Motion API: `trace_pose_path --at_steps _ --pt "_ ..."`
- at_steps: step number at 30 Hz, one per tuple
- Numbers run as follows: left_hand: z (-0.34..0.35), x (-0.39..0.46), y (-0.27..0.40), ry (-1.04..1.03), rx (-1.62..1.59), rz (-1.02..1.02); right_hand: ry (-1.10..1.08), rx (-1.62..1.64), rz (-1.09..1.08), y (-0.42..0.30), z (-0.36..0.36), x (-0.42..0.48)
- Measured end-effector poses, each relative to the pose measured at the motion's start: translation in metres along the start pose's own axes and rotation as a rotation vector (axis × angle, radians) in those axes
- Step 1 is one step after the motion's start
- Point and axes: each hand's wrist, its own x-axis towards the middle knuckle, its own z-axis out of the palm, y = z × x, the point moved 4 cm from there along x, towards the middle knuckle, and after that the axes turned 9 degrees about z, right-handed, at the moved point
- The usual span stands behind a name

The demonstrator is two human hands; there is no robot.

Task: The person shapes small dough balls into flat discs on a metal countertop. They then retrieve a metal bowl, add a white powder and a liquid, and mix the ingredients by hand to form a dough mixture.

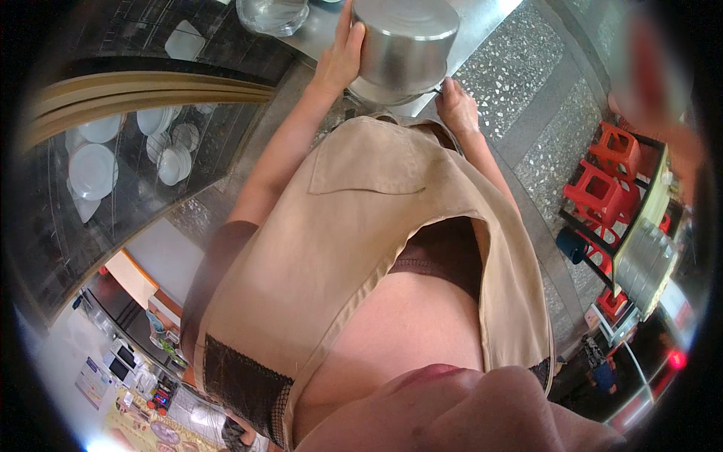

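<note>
A cylindrical stainless steel pot point(404, 59) is before me at the top of the view, with what looks like its flat closed end facing up. My left hand point(340, 59) grips its left side, the thumb lying along the metal wall. At the lower right rim, my right hand point(456, 106) has its fingers closed around a small dark part, perhaps a handle. Under the pot, a wider round metal edge shows, partly hidden. A metal worktop point(477, 25) extends behind and beside it.
Clear plastic-wrapped ware point(272, 16) sits on the worktop to the left. White plates point(93, 171) and stacked bowls point(174, 165) stand on dark shelving. Red plastic stools point(593, 186) and a table with large metal trays point(645, 265) are at right. A blurred person point(649, 73) is at upper right.
</note>
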Motion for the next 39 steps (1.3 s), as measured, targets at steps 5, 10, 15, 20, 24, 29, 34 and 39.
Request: trace_pose_path --at_steps 5,10,15,20,24,29,34,39 --pt "0.012 -0.002 -0.011 0.110 0.122 -0.022 0.048 0.059 0.012 0.006 -0.007 -0.007" --pt "0.021 -0.020 -0.058 0.170 -0.024 -0.446 0.086 0.176 0.008 -0.014 -0.027 -0.010" --pt "0.023 -0.022 -0.067 0.281 -0.512 -0.763 0.156 0.209 -0.057 -0.067 -0.045 0.026" --pt "0.014 -0.006 -0.064 0.324 -0.932 -0.835 0.302 0.396 0.160 -0.085 -0.061 0.059" --pt "-0.016 -0.009 -0.072 0.392 -0.990 -0.915 0.158 0.235 0.538 -0.014 -0.015 0.059" --pt "-0.014 -0.009 -0.094 0.392 -1.041 -1.022 -0.095 0.280 0.620 0.038 0.065 0.040" --pt "0.029 -0.020 -0.134 0.361 -1.165 -1.193 0.030 0.218 0.700 0.072 0.027 -0.029" --pt "0.093 -0.037 -0.165 0.432 -1.326 -1.464 0.029 0.242 0.658 0.099 -0.010 -0.065"
